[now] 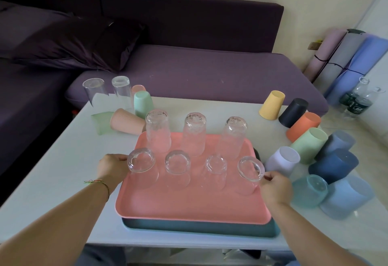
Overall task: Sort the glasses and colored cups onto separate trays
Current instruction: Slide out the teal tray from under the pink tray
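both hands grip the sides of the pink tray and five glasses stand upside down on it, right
Not five: the head view shows seven glasses upside down on the pink tray, three behind and four in front. The left hand and right hand do grip its sides.

Bare forearms, no sleeves; thin multicolour thread bracelet (97,182) on left wrist.

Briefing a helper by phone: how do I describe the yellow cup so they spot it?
Right of the pink tray on the white table lies a cluster of colored cups. At its far end, nearest the purple sofa, stands the upside-down yellow cup, the only yellow one.
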